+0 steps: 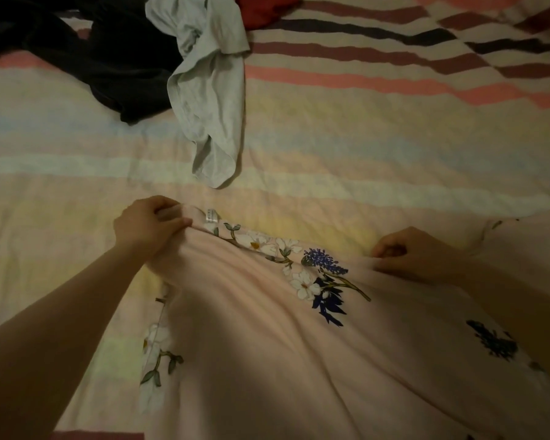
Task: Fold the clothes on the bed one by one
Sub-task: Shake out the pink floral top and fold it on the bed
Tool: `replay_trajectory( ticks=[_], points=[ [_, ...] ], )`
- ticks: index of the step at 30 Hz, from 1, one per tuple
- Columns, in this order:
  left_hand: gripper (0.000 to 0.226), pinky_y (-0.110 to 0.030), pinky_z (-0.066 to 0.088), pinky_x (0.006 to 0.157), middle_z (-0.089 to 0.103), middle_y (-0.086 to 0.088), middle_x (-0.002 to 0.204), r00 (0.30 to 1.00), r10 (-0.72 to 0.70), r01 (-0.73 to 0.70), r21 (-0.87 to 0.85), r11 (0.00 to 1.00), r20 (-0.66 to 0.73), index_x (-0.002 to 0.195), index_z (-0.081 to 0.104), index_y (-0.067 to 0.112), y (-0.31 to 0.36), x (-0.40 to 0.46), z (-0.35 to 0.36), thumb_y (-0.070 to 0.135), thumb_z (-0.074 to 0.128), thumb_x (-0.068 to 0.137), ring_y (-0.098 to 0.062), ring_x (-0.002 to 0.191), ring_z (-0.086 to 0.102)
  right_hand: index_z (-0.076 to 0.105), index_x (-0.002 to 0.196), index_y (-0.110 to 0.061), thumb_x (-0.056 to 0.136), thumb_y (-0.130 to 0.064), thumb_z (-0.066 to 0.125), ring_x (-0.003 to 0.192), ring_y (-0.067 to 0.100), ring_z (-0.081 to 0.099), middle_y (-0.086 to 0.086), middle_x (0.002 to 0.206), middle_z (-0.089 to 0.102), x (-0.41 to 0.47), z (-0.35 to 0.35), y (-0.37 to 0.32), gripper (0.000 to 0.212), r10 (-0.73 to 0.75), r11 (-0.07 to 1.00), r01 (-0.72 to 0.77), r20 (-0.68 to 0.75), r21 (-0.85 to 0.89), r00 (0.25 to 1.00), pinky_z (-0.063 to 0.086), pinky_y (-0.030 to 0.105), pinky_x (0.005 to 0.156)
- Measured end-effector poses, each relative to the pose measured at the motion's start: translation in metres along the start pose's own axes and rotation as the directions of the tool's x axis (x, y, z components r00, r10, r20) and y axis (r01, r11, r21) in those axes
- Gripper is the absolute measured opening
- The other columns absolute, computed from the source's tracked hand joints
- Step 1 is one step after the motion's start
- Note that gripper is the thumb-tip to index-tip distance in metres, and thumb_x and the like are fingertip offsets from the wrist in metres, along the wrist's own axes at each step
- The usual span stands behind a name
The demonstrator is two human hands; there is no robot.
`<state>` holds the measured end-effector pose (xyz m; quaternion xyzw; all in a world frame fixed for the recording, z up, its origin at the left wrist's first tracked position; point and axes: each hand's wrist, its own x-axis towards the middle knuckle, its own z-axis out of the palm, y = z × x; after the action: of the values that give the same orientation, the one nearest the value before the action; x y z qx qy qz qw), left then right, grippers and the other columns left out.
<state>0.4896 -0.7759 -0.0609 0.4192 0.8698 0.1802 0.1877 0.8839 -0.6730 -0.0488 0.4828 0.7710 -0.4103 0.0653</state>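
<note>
Left hand (146, 227) and right hand (410, 254) pinched the floral garment (267, 328) at its upper edge; even tension advised before folding.

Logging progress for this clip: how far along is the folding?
No folded garment shows. Both hands, left and right, grip the pink floral garment along its upper edge. The grey garment, black garment and red garment lie crumpled, still unfolded.

Two bare forearms reach forward from the bottom corners, angled toward each other. The left hand (146, 227) is curled, thumb pinching cloth against its fingers. The right hand (413, 252) is curled too, its fingertips gripping a fold.
</note>
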Motion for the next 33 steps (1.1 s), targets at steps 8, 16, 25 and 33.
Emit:
replay_trajectory(
  ticks=[8,16,25,33],
  points=[
    [0.019,-0.036,0.044,0.078,0.071,-0.014,0.094,0.996,0.09,-0.089,0.074,0.993,-0.012,0.09,0.071,0.014,0.01,0.003,0.005,0.032,0.069,0.084,-0.036,0.091,0.061,0.054,0.086,-0.013,0.094,-0.017,0.052,0.063,0.011,0.043,-0.007,0.067,0.046,0.012,-0.001,0.003,0.009,-0.006,0.998,-0.015,-0.345,-0.058,0.938,0.03,0.02,0.056],
    [0.019,-0.041,0.037,0.095,0.069,-0.014,0.091,0.979,0.135,-0.113,0.151,0.982,-0.149,0.092,0.067,0.015,0.026,0.008,0.012,0.029,0.054,0.094,-0.035,0.088,0.059,0.053,0.089,-0.008,0.094,-0.01,0.052,0.078,0.024,0.05,0.008,0.084,0.055,0.043,0.0,0.004,0.005,0.076,0.995,-0.096,-0.558,-0.007,0.827,0.034,0.03,0.065],
    [0.041,-0.046,0.025,0.106,0.057,-0.015,0.124,0.996,0.054,-0.036,0.241,0.97,-0.07,0.123,0.057,0.02,0.021,0.007,0.019,0.04,0.061,0.086,-0.037,0.116,0.05,0.056,0.104,-0.009,0.092,-0.02,0.056,0.093,0.028,0.05,0.014,0.106,0.055,0.044,0.011,-0.001,0.017,0.112,0.939,-0.27,-0.554,-0.212,0.825,0.039,0.04,0.081],
    [0.065,-0.045,0.024,0.11,0.024,-0.01,0.155,0.986,0.147,-0.135,0.145,0.98,-0.08,0.141,0.041,0.024,0.009,-0.044,0.017,0.048,0.062,0.085,-0.033,0.137,0.03,0.052,0.13,-0.016,0.091,-0.026,0.057,0.116,0.027,0.045,0.008,0.13,0.05,-0.001,0.048,-0.036,0.041,-0.076,0.931,-0.12,-0.503,-0.346,0.861,0.036,0.04,0.095]
  ],
)
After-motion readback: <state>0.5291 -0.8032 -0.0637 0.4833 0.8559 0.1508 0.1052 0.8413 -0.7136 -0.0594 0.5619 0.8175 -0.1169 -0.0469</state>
